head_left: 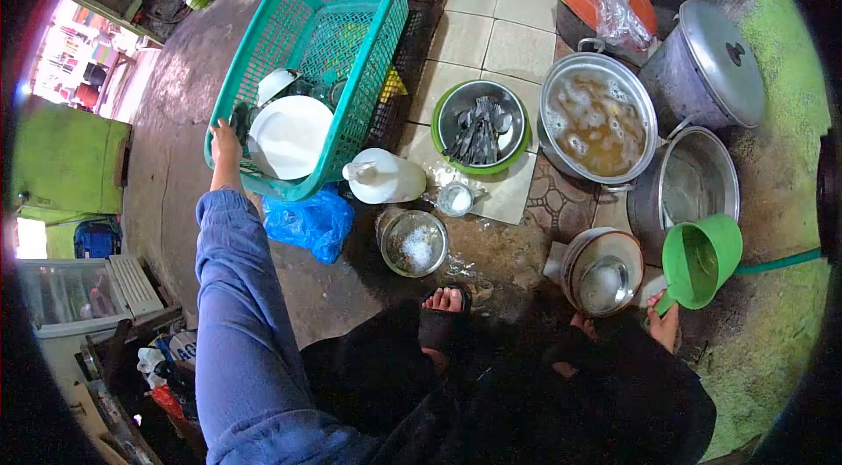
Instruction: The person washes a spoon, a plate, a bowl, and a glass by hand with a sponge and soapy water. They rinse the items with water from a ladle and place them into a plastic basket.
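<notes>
My left hand (225,146) is at the near left corner of a teal plastic basket (373,70), its fingers closed over the rim. Beside it inside the basket lie a white plate (290,137), a white bowl (275,85) and some dark glassware, partly hidden. My right hand (665,322) grips the handle of a green water dipper (702,261), which is tilted next to a stack of bowls (582,276). The topmost bowl holds a little clear liquid.
A pot of sudsy brown water (598,118), a metal pot (719,180) and a lidded pot (702,66) stand at right. Spoons fill a bowl (482,125) in the middle. A white jug (384,177), soapy bowl (413,245) and blue bag (309,221) sit nearer.
</notes>
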The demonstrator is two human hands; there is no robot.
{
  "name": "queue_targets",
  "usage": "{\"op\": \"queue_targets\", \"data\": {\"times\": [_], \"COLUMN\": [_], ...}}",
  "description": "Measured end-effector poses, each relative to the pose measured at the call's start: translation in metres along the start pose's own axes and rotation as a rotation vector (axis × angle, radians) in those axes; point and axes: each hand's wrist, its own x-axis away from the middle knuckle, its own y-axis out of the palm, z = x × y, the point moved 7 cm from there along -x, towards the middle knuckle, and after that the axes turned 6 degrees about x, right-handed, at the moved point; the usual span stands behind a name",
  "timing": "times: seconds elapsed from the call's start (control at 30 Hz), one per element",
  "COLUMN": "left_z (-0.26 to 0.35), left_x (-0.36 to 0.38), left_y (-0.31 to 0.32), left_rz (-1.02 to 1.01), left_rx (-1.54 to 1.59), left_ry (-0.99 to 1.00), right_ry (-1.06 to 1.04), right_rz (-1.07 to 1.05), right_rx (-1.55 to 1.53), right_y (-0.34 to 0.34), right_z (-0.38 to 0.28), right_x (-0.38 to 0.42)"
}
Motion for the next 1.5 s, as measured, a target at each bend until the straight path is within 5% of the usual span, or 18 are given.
{"op": "queue_targets", "data": {"times": [0.23,0.33,0.43,0.47,0.5,0.57,0.7,0.77,0.87,0.97,1.03,1.07,1.23,1.37,1.5], "left_z": [-0.020,-0.005,0.077,0.109,0.138,0.216,0.280,0.313,0.360,0.394,0.416,0.427,0.466,0.489,0.534], "left_x": [-0.001,0.005,0.032,0.039,0.047,0.090,0.138,0.188,0.258,0.323,0.359,0.375,0.479,0.552,0.587], "left_y": [0.016,-0.008,-0.084,-0.104,-0.122,-0.161,-0.160,-0.168,-0.174,-0.164,-0.159,-0.152,-0.089,-0.053,-0.016], "left_rz": [-0.105,0.024,0.083,0.227,0.377,0.603,0.419,0.140,0.105,-0.024,-0.228,-0.349,-0.697,-0.692,-0.883], "left_rx": [0.214,0.218,0.289,0.342,0.402,0.348,0.670,0.894,0.879,0.819,0.834,0.816,0.534,0.442,0.440], "left_ry": [0.045,0.113,0.143,0.331,0.512,0.727,0.784,0.661,0.993,1.292,1.368,1.406,1.713,1.983,1.666], "right_ry": [0.068,0.182,0.396,-0.135,0.205,0.352,0.463,0.430,0.427,0.121,0.590,0.549,0.574,0.475,0.472], "right_rz": [0.109,0.192,0.170,0.303,0.240,0.173,0.023,-0.003,-0.030,-0.045,-0.240,-0.128,0.030,0.152,0.163], "right_rx": [0.086,0.002,0.402,0.944,0.845,0.916,1.177,1.196,1.110,1.111,0.393,0.140,-0.619,-0.557,-0.407], "right_y": [0.010,-0.009,-0.047,-0.065,-0.066,-0.079,-0.081,-0.069,-0.070,-0.071,-0.063,-0.046,-0.043,-0.044,-0.046], "right_z": [-0.040,-0.036,-0.043,-0.039,-0.062,-0.040,-0.012,-0.027,-0.002,0.026,0.022,-0.018,-0.015,-0.031,-0.037], "right_x": [-0.011,-0.020,-0.037,-0.050,-0.056,-0.074,-0.100,-0.109,-0.128,-0.153,-0.142,-0.132,-0.120,-0.092,-0.073]}}
